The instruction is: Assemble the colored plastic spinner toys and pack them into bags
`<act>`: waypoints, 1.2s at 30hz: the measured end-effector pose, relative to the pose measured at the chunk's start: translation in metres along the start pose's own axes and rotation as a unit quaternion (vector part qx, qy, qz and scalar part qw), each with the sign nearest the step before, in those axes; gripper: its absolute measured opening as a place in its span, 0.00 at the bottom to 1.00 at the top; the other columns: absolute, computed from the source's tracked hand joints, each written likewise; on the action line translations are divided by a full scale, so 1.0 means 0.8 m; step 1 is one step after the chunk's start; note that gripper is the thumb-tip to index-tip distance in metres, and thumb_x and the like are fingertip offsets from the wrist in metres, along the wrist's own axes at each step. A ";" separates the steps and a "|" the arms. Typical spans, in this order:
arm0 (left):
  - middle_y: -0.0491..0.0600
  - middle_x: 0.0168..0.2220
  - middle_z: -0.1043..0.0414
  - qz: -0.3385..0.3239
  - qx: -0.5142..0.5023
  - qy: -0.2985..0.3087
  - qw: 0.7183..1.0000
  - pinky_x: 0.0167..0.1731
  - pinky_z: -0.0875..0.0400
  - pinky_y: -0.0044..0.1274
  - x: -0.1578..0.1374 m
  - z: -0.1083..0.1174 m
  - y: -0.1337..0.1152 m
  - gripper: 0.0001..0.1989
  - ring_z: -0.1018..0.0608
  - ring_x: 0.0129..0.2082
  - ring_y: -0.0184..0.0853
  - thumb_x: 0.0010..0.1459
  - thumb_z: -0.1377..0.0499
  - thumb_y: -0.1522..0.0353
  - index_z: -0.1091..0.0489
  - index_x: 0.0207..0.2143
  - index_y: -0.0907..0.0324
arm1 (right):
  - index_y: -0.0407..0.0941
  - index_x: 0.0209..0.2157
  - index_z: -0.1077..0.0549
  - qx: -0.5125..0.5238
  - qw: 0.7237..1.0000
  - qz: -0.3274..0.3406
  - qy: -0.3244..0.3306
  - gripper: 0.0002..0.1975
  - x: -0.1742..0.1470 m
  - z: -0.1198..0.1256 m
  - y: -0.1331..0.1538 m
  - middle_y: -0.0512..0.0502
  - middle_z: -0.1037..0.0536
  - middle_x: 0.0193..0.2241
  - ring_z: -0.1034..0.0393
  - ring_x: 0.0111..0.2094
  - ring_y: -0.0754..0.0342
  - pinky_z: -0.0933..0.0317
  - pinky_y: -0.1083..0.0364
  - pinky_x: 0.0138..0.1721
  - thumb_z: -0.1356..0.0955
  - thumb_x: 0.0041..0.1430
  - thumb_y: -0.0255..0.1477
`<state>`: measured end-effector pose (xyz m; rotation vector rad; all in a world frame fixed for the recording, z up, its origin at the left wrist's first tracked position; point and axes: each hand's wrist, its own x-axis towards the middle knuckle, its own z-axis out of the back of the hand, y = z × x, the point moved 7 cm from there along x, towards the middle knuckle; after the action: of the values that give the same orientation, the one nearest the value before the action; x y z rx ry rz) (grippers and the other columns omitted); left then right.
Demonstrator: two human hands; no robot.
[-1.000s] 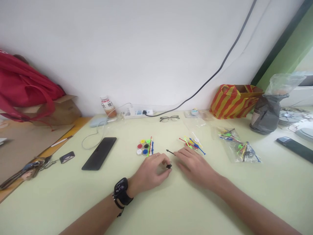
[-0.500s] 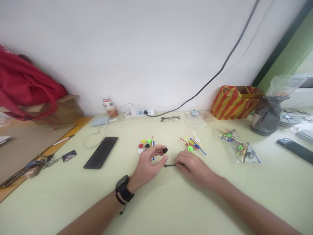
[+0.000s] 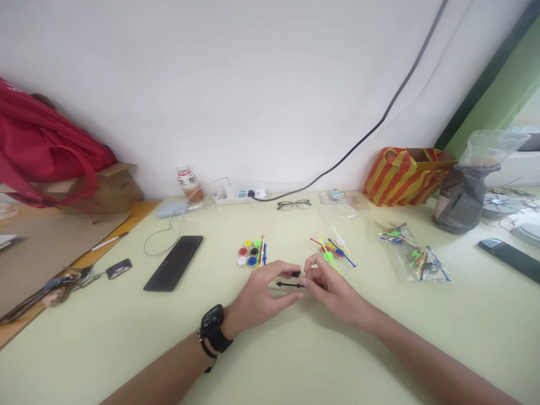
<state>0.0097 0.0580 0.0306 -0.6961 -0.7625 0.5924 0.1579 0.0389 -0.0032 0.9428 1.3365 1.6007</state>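
Left hand (image 3: 260, 293): half open, thumb and forefinger curved in a wide C. Small black disc (image 3: 296, 274) held at the fingertips, above and apart from the thumb; which fingers pinch it is hard to make out, as the piece is tiny and dark.

Right hand (image 3: 331, 286): nearly closed, forefinger arched, thumb tip on one end of a black arrow pointer (image 3: 287, 284). Pointer lies across the gap between the hands, head toward the left palm, below the disc; its other end is hidden by the right thumb, so the finger behind the grip does not show.

Just beyond the left fingers: coloured round bases (image 3: 253, 251) in rows, loose arrow pointers (image 3: 260, 256) alongside, some overlapping. Just beyond the right knuckles: tangled heap of arrow spinners (image 3: 333, 250), lower pieces partly covered. Farther to the right hand's right: clear plastic bag (image 3: 424, 264) of spinner parts, contents blurred by glare.

Left wrist: smartwatch (image 3: 212, 319), display unreadable. Left of that hand, well apart: black smartphone (image 3: 174, 263). Both forearms cut off below the hands
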 end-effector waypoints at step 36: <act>0.49 0.36 0.18 0.021 -0.005 0.002 1.000 0.39 0.23 0.24 -0.005 -0.005 0.005 0.06 0.18 0.34 0.34 0.64 0.36 0.66 0.23 0.42 0.57 | 0.49 0.47 0.32 0.105 0.991 -0.083 -0.023 0.22 0.002 0.020 -0.004 0.59 0.39 0.23 0.48 0.23 0.59 0.54 0.57 0.24 0.27 0.58 0.46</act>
<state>0.0096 0.0567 0.0239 -0.7240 -0.7495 0.6266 0.1720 0.0466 -0.0038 0.9592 1.5300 1.3239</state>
